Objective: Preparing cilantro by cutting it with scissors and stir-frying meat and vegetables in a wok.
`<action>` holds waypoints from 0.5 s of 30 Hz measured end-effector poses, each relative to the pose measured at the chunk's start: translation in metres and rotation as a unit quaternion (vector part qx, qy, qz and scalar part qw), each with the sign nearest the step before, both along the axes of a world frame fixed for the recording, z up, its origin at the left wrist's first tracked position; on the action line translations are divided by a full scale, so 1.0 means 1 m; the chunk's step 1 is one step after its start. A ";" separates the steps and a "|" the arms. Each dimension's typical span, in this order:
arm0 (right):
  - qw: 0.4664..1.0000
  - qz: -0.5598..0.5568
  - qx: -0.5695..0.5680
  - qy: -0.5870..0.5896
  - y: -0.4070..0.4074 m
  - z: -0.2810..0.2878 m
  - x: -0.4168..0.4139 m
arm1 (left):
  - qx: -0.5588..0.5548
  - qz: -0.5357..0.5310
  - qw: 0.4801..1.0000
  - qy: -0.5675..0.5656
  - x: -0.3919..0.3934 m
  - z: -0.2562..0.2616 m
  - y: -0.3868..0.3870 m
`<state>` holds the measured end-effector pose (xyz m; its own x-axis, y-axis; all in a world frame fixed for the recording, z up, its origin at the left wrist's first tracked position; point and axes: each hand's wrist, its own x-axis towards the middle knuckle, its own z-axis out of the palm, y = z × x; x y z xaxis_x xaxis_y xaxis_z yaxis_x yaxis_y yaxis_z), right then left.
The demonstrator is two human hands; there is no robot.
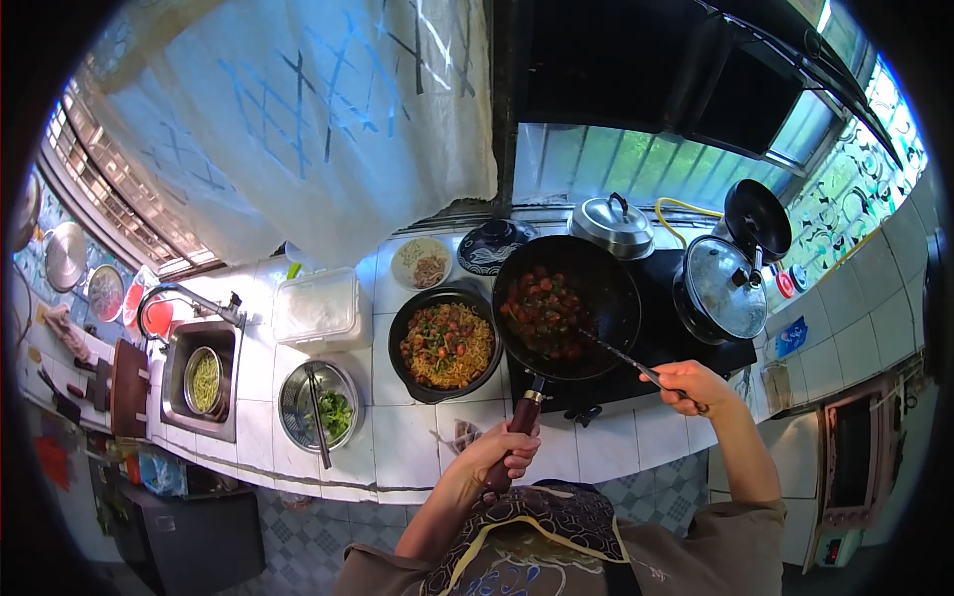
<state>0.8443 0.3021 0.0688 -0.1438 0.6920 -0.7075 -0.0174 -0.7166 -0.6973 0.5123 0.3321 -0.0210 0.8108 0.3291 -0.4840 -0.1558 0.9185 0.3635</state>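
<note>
My left hand [501, 453] grips the dark wooden handle [524, 419] of a black wok [613, 290]. The wok is tilted to the left, over the left edge of the black gas stove [659, 287]. Chunky red and green food in sauce [544, 305] lies in its left half. Between the fingers of my right hand [693, 387] is a long-handled metal utensil [622, 353] with a twisted stem; its working end reaches into the wok, out of clear sight. Just left of the wok stands a black pot [395, 372] of noodles [447, 349] topped with similar red and green pieces.
Behind the pot are a plate of shredded food [428, 272] and a patterned lid [492, 249]. Further left sit a lidded plastic box [317, 305], a colander of greens [287, 417] with chopsticks [319, 421], and a sink [227, 417]. A glass-lidded pot [724, 287] occupies the stove's right.
</note>
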 end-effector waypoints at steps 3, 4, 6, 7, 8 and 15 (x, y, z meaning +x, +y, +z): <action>1.000 -0.010 -0.001 0.017 -0.015 0.015 0.003 | -0.004 0.004 1.000 -0.008 -0.003 -0.003 -0.008; 1.000 -0.007 0.000 0.015 -0.019 0.021 0.002 | -0.012 0.005 1.000 -0.016 -0.005 -0.004 -0.010; 1.000 -0.014 -0.001 0.001 -0.028 0.030 0.000 | -0.017 0.006 0.999 -0.027 -0.006 -0.006 -0.012; 1.000 -0.013 0.000 -0.001 -0.030 0.034 0.000 | -0.027 0.006 0.999 -0.036 -0.006 -0.008 -0.015; 1.000 -0.018 -0.001 -0.005 -0.034 0.039 -0.001 | -0.037 0.004 0.998 -0.044 -0.005 -0.009 -0.016; 1.000 -0.010 -0.006 0.012 -0.032 0.049 -0.004 | -0.012 0.008 0.999 -0.031 -0.004 -0.007 -0.019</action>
